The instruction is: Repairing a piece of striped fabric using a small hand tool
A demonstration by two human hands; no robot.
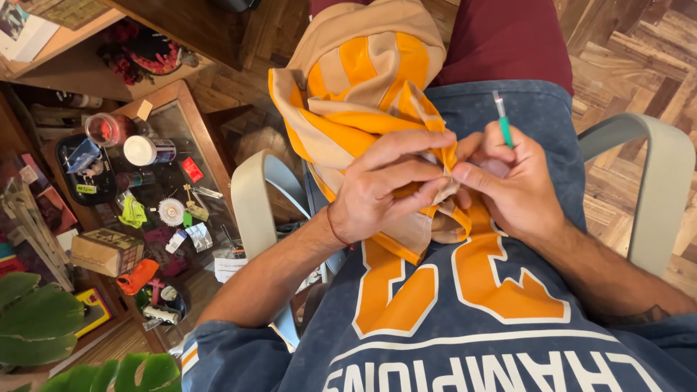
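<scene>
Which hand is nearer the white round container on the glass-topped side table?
Left. The left hand pinches the orange-and-beige striped fabric, on the white container's side; the right hand is farther off.

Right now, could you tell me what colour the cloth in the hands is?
The cloth has orange and beige stripes, seen in the head view.

You are seated in a chair with pale grey curved armrests (657, 156), one on each side. The floor (624, 51) beneath you is wooden parquet laid in a herringbone pattern, warm brown, evenly lit. To your left stands a low wooden side table with a glass top (190, 120), crowded with small items: a white jar (141, 150), a red-lidded container (103, 129), a black tray (81, 170) and a cardboard box (105, 250). Green plant leaves (36, 319) enter at the lower left corner. A wooden shelf (69, 36) crosses the upper left.
</scene>
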